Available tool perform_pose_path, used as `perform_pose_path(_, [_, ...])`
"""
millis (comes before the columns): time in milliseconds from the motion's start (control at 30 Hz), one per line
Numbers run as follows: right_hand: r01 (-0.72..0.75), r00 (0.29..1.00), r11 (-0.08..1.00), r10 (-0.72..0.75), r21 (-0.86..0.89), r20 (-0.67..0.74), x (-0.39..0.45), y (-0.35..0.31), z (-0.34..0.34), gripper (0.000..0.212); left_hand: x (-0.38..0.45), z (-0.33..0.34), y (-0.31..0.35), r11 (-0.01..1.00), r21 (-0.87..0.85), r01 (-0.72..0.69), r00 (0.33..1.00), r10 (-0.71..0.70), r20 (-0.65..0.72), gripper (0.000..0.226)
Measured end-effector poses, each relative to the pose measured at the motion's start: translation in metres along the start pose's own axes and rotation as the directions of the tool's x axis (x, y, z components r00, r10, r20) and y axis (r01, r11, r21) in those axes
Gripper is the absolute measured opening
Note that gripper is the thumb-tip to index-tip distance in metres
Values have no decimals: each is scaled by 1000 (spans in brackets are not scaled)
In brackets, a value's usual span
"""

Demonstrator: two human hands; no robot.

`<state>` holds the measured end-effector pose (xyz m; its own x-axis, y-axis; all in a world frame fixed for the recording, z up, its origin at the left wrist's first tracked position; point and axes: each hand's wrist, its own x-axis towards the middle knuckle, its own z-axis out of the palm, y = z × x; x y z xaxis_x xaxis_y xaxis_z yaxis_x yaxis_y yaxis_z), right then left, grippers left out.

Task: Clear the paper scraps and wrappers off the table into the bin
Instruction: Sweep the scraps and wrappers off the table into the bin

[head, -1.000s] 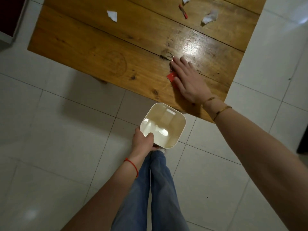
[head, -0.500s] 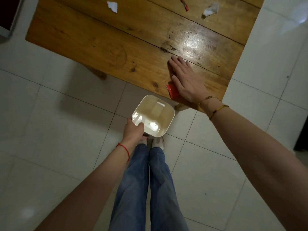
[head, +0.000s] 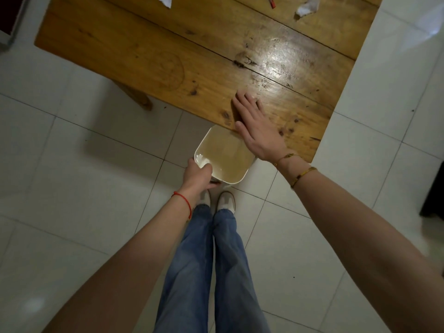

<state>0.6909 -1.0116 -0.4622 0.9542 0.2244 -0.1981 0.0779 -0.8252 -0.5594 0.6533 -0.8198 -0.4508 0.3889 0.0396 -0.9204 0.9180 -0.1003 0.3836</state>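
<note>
My left hand (head: 197, 174) grips the near-left rim of a cream square bin (head: 230, 174), held just under the near edge of the wooden table (head: 120, 56). My right hand (head: 257, 127) lies flat, palm down, on the table's near edge, its heel hanging over the bin's mouth. No red wrapper shows beside or under the hand, and I cannot make one out inside the bin. At the table's far side lie a white paper scrap (head: 165, 0), a thin red wrapper (head: 271, 1) and a crumpled white paper (head: 307, 8).
A table leg (head: 135, 96) slants down to the white tiled floor left of the bin. My jeans and white shoes (head: 225, 203) are right below the bin. A dark object (head: 433, 200) stands at the right edge.
My right hand slid toward me to the table's near edge, dragging the red wrapper, which is now out of sight. My left hand brought the bin up under that edge.
</note>
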Motion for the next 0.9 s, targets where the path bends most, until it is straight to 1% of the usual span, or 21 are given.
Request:
perform_pose_path(100, [30,999,999,-30,15,22,-8,-9,8,55,3,5,1,1000,9,-18,1000,18,-19,53])
perform_pose_path(233, [128,986,991,-130,27,102,-25,-23,22,55,5,11,0,1000,0,-25,998,25,-50,52])
perform_pose_path(333, [190,963,980,-197,55,184,-40,-31,30,55,6,10,-1,999,7,-38,998,39,-41,51])
perform_pose_path(433, [191,951,978,-204,81,233,-55,-36,32,55,2,4,-4,999,27,-35,999,35,-7,55])
perform_pose_path(533, [111,977,992,-122,67,178,-66,-39,27,53,-7,-1,-5,998,56,-19,1000,19,1,57])
perform_pose_path(667, [-18,998,999,17,34,53,-75,-49,4,54,-32,-12,-3,995,102,2,1000,0,-16,55])
perform_pose_path(800, [-84,994,996,85,23,-67,-88,-71,-31,48,-71,-24,9,989,139,-50,998,44,49,56])
perform_pose_path(900, [-118,981,993,121,29,-151,-103,-91,-60,47,-105,-27,31,977,168,-128,990,116,78,55])
